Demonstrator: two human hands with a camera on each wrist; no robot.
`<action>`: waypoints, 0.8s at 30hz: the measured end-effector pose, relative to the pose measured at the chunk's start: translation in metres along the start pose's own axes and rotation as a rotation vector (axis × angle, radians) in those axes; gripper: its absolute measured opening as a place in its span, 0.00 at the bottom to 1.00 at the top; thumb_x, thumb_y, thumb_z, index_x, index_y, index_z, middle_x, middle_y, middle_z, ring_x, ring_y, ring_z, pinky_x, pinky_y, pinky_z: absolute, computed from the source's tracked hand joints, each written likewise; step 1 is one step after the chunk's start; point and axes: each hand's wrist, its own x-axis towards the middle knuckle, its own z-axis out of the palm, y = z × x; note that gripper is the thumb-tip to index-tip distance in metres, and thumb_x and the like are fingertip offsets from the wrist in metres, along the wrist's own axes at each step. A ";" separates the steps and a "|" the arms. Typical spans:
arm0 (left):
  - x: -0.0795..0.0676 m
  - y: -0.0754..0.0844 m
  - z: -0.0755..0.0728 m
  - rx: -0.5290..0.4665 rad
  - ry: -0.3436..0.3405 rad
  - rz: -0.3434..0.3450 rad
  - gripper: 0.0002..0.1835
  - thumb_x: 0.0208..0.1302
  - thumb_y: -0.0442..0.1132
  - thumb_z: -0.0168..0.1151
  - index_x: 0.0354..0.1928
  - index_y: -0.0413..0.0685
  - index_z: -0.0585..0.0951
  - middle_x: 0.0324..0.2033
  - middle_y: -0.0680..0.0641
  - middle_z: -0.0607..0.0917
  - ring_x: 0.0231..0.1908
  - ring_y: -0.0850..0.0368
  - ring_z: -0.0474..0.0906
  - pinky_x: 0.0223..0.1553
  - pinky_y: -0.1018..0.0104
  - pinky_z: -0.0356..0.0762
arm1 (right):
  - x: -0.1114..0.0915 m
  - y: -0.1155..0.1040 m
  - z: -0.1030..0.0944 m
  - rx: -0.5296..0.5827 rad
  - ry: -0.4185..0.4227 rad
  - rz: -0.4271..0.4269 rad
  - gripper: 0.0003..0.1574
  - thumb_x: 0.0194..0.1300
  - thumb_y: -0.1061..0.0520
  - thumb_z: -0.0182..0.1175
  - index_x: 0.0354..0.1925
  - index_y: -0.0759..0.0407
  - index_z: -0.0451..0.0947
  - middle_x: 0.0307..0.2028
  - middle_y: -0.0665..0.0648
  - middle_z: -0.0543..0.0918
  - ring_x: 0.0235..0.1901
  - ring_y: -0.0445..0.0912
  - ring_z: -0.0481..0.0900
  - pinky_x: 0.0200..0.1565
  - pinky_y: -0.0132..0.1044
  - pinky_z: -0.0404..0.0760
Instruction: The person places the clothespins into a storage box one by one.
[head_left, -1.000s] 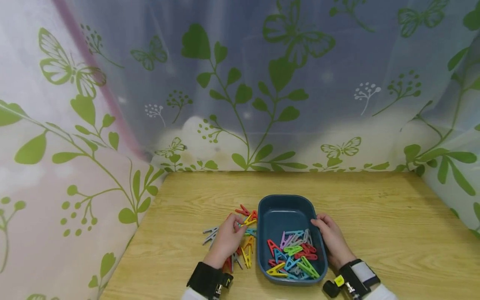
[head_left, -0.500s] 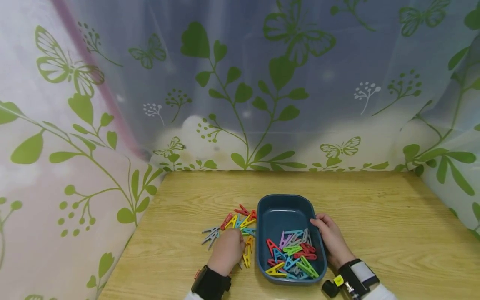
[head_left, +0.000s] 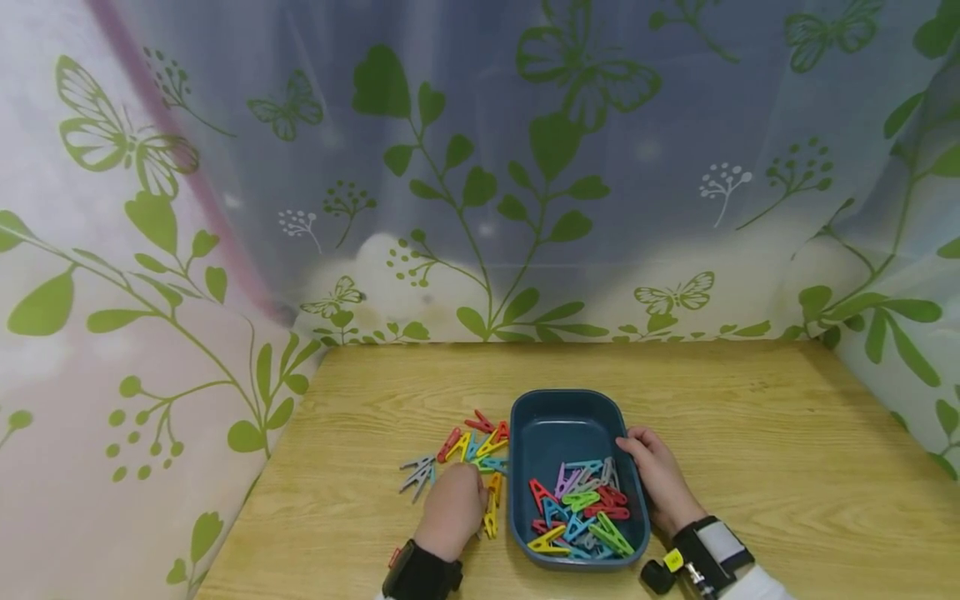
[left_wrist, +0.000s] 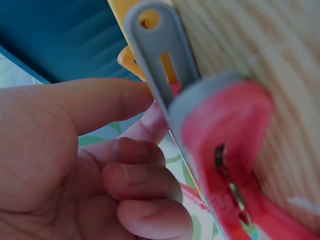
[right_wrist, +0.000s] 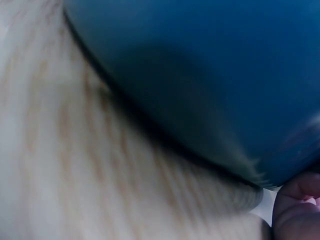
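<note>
A dark blue tub [head_left: 566, 442] stands on the table with several coloured clothespins [head_left: 581, 501] in its near half. My right hand [head_left: 662, 483] holds its right rim, thumb over the edge; the right wrist view shows the tub's outer wall [right_wrist: 225, 75] close up. Left of the tub, my left hand [head_left: 452, 507] is down over loose clothespins [head_left: 491, 517], its back upward. In the left wrist view, thumb and forefinger come together right beside a grey clothespin [left_wrist: 187, 62], the other fingers curled. A red clothespin [left_wrist: 227, 120] overlaps the grey one. I cannot tell whether the fingertips pinch one.
More loose clothespins, red, yellow, blue and grey, lie beyond the left hand, such as a grey pair [head_left: 418, 475]. The wooden table [head_left: 750, 433] extends to the right and back, where a patterned curtain [head_left: 570, 250] hangs along its edge.
My left hand has drawn back toward me from the far clothespins and turned back-up; the yellow clothespin by its fingers lies in the pile. My right hand stays at the tub's rim.
</note>
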 end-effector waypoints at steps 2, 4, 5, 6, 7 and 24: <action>0.000 0.001 -0.001 -0.008 0.007 -0.009 0.15 0.65 0.32 0.67 0.21 0.46 0.75 0.22 0.50 0.73 0.22 0.57 0.69 0.24 0.63 0.66 | 0.000 0.000 0.000 0.001 0.000 0.001 0.14 0.79 0.50 0.51 0.52 0.58 0.65 0.41 0.50 0.72 0.41 0.43 0.72 0.42 0.33 0.73; 0.000 0.001 -0.002 -0.037 0.021 -0.014 0.15 0.65 0.32 0.67 0.21 0.46 0.75 0.21 0.50 0.73 0.21 0.57 0.69 0.22 0.65 0.65 | 0.000 0.000 0.000 -0.001 0.000 -0.002 0.14 0.79 0.50 0.51 0.52 0.58 0.65 0.41 0.50 0.72 0.41 0.42 0.71 0.42 0.33 0.73; -0.001 0.002 -0.003 -0.047 0.037 -0.009 0.14 0.66 0.32 0.67 0.22 0.46 0.76 0.21 0.50 0.74 0.20 0.58 0.69 0.22 0.65 0.65 | 0.000 0.000 0.000 0.001 0.000 -0.003 0.14 0.78 0.50 0.51 0.52 0.58 0.65 0.41 0.50 0.72 0.41 0.42 0.71 0.42 0.33 0.73; -0.001 0.002 -0.005 -0.058 0.059 -0.002 0.14 0.66 0.32 0.67 0.22 0.46 0.76 0.21 0.50 0.74 0.20 0.58 0.69 0.22 0.66 0.65 | 0.000 0.000 0.000 0.003 0.002 -0.002 0.14 0.78 0.50 0.51 0.52 0.58 0.65 0.40 0.50 0.72 0.41 0.42 0.71 0.42 0.32 0.73; -0.001 0.003 -0.006 -0.065 0.085 0.005 0.13 0.66 0.32 0.67 0.23 0.46 0.77 0.21 0.51 0.75 0.21 0.59 0.69 0.22 0.66 0.65 | 0.000 0.000 0.000 0.006 0.002 -0.002 0.14 0.78 0.50 0.51 0.52 0.58 0.65 0.40 0.50 0.72 0.41 0.42 0.71 0.41 0.32 0.73; -0.023 0.045 -0.009 -0.066 0.141 0.195 0.06 0.67 0.38 0.71 0.32 0.49 0.82 0.31 0.54 0.81 0.26 0.66 0.72 0.27 0.71 0.70 | 0.000 0.000 0.001 0.008 0.011 -0.002 0.14 0.78 0.50 0.51 0.52 0.59 0.65 0.41 0.50 0.72 0.42 0.43 0.71 0.42 0.32 0.73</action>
